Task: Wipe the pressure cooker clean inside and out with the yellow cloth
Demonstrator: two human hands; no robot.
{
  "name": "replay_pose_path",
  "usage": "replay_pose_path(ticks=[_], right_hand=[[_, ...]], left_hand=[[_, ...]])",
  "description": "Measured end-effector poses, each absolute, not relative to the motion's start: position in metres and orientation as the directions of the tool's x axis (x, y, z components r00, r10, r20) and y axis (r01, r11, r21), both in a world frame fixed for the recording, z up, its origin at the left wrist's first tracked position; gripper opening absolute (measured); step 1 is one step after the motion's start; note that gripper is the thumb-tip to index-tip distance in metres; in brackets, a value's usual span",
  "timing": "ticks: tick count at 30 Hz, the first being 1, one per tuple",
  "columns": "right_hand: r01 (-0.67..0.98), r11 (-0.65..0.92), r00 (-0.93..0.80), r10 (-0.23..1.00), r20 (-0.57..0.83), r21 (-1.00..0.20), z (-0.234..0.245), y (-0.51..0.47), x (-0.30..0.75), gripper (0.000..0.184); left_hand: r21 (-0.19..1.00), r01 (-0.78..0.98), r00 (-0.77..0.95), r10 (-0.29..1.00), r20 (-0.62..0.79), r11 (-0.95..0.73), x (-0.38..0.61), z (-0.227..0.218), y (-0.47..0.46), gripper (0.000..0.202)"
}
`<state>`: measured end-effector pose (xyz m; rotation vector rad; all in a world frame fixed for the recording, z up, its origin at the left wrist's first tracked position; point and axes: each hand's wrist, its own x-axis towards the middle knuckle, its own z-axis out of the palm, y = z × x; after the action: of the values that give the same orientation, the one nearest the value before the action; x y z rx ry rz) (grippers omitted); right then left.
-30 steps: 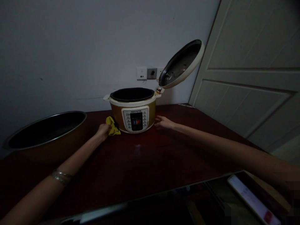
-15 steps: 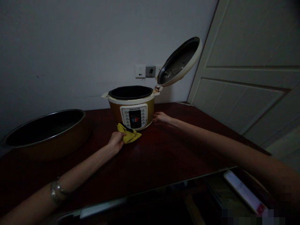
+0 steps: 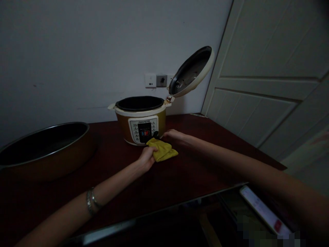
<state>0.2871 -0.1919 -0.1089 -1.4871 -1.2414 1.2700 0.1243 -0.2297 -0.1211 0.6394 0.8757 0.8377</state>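
Observation:
A gold and white electric pressure cooker (image 3: 140,121) stands at the back of a dark red table (image 3: 180,171), its hinged lid (image 3: 191,72) tipped open to the right. My left hand (image 3: 147,158) is closed on a yellow cloth (image 3: 162,151) that lies on the table just in front of the cooker's control panel. My right hand (image 3: 173,135) rests against the cooker's lower right side, fingers stretched toward it, just behind the cloth. Bangles sit on my left wrist.
A large dark metal basin (image 3: 43,145) sits on the table at the left. A wall socket (image 3: 156,80) is behind the cooker, and a white panelled door (image 3: 269,79) fills the right. A phone (image 3: 262,211) lies on a lower dark surface at bottom right.
My left hand has dragged the yellow cloth along the table from the cooker's left side across its front to the right. My right hand has stayed at the cooker's right side.

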Motion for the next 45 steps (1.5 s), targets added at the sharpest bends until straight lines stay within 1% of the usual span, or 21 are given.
replay_pose_path(ticks=[2,3,4,6,8,11,13,15,18,21,23,25,28,31,34,37,39,41,42,44,45], right_hand=[[0.218,-0.224,-0.041,0.97,-0.239,-0.95,-0.108,-0.2,0.285,0.019],[0.25,-0.239,-0.068,0.962,-0.263,-0.938,-0.106,-0.203,0.286,0.02],[0.282,-0.255,-0.089,0.953,-0.29,-0.925,-0.103,-0.207,0.287,0.024],[0.332,-0.287,-0.125,0.931,-0.343,-0.899,-0.096,-0.213,0.293,0.042],[0.365,-0.3,-0.187,0.904,-0.385,-0.881,-0.089,-0.22,0.3,0.058],[0.484,-0.239,-0.285,0.866,-0.41,-0.842,-0.084,-0.228,0.306,0.067],[0.546,-0.187,-0.298,0.868,-0.397,-0.817,-0.084,-0.232,0.304,0.071],[0.554,-0.192,-0.284,0.871,-0.401,-0.81,-0.086,-0.236,0.3,0.068],[0.54,-0.257,-0.237,0.867,-0.438,-0.801,-0.089,-0.24,0.293,0.072],[0.527,-0.269,-0.228,0.869,-0.439,-0.806,-0.093,-0.245,0.287,0.072],[0.479,-0.245,-0.231,0.891,-0.391,-0.843,-0.096,-0.249,0.284,0.068],[0.398,-0.168,-0.23,0.934,-0.275,-0.902,-0.099,-0.251,0.282,0.061],[0.293,0.063,-0.28,0.96,-0.023,-0.954,-0.104,-0.253,0.284,0.055],[0.333,0.292,-0.389,0.909,0.152,-0.897,-0.109,-0.253,0.292,0.042],[0.478,0.412,-0.466,0.868,0.174,-0.776,-0.118,-0.254,0.303,0.029],[0.587,0.453,-0.511,0.85,0.128,-0.671,-0.13,-0.257,0.31,0.035],[0.58,0.46,-0.52,0.844,0.129,-0.672,-0.136,-0.257,0.316,0.04],[0.541,0.415,-0.438,0.882,0.177,-0.731,-0.138,-0.253,0.326,0.037],[0.525,0.361,-0.341,0.919,0.198,-0.771,-0.136,-0.25,0.333,0.034],[0.457,0.198,-0.035,0.978,0.205,-0.867,-0.128,-0.24,0.351,0.026],[0.383,0.123,0.137,0.973,0.188,-0.916,-0.121,-0.233,0.363,0.023]], left_hand=[[0.767,-0.304,0.443,0.796,-0.412,0.565,0.13,-0.124,-0.229,0.039],[0.77,-0.269,0.47,0.777,-0.419,0.578,0.131,-0.126,-0.228,0.038],[0.78,-0.231,0.491,0.762,-0.422,0.581,0.132,-0.128,-0.226,0.038],[0.822,-0.152,0.506,0.758,-0.412,0.549,0.13,-0.134,-0.222,0.037],[0.878,-0.077,0.507,0.777,-0.373,0.472,0.126,-0.139,-0.218,0.035],[0.943,0.042,0.512,0.803,-0.304,0.33,0.12,-0.142,-0.214,0.032],[0.957,0.134,0.53,0.798,-0.287,0.256,0.115,-0.14,-0.211,0.032],[0.95,0.23,0.604,0.735,-0.308,0.209,0.109,-0.136,-0.209,0.03],[0.919,0.381,0.71,0.604,-0.361,0.102,0.1,-0.128,-0.203,0.025],[0.849,0.506,0.709,0.634,-0.31,-0.152,0.091,-0.123,-0.196,0.022],[0.767,0.547,0.703,0.682,-0.203,-0.335,0.086,-0.12,-0.192,0.023],[0.674,0.579,0.686,0.721,-0.099,-0.459,0.081,-0.117,-0.191,0.025],[0.559,0.637,0.648,0.762,-0.014,-0.531,0.076,-0.114,-0.193,0.032],[0.499,0.674,0.636,0.771,-0.017,-0.545,0.074,-0.111,-0.198,0.034],[0.485,0.689,0.628,0.778,-0.027,-0.539,0.074,-0.109,-0.201,0.033],[0.483,0.693,0.616,0.787,-0.013,-0.535,0.073,-0.107,-0.203,0.028],[0.485,0.7,0.595,0.804,0.009,-0.524,0.072,-0.099,-0.205,0.02],[0.536,0.688,0.567,0.824,0.026,-0.49,0.07,-0.081,-0.21,0.016],[0.585,0.666,0.554,0.832,0.028,-0.463,0.068,-0.068,-0.212,0.017],[0.725,0.574,0.516,0.856,0.041,-0.381,0.061,-0.034,-0.215,0.017],[0.782,0.523,0.478,0.876,0.06,-0.339,0.056,-0.016,-0.215,0.016]])
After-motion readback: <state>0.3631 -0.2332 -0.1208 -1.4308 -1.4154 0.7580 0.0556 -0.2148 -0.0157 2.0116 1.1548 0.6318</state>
